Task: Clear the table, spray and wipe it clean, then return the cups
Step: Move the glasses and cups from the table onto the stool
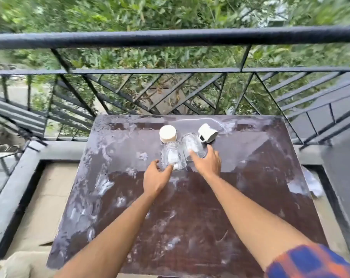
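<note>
Head camera looks steeply down over table (190, 217) toward railing (170, 38).

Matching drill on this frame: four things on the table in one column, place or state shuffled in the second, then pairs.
Things:
1. cream cup
2. white mug
3. left glass
4. right glass

Place or state:
A. held by the right hand
B. far row, rightmost, tilted
C. held by the left hand
D. far row, left end

Pairs: 1-D, 2-B, 3-C, 4-A
</note>
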### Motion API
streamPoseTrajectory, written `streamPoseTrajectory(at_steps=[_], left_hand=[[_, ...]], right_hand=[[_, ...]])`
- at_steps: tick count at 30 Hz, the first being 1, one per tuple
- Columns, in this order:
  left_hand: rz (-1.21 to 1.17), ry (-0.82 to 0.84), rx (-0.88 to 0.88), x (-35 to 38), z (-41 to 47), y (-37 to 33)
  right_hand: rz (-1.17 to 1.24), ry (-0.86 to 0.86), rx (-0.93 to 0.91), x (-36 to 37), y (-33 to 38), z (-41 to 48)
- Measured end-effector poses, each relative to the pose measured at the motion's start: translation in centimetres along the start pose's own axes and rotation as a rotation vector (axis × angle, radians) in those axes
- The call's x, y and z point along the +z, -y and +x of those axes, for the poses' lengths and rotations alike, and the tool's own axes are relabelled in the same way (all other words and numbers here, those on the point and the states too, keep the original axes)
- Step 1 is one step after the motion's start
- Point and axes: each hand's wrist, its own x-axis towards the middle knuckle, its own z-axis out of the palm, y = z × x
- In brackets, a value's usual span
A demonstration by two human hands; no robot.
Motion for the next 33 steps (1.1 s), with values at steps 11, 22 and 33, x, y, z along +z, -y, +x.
streamPoseTrajectory(at_steps=[11,22,33], left_hand=[[-0.209,0.014,-0.079,2.9,3.4,-1.6],[-0.278,-0.111,-0.169,0.4,4.2,-0.5],[-0.358,-0.402,-0.057,-11.8,-6.1,11.0]], right_hand=[[0.142,-0.043,0.067,3.7,0.8,1.5],[0.346,-0.176,0.054,2.0,0.1,-1.4],[0.308,0.133,-0.364,2.0,-2.9,-8.7]])
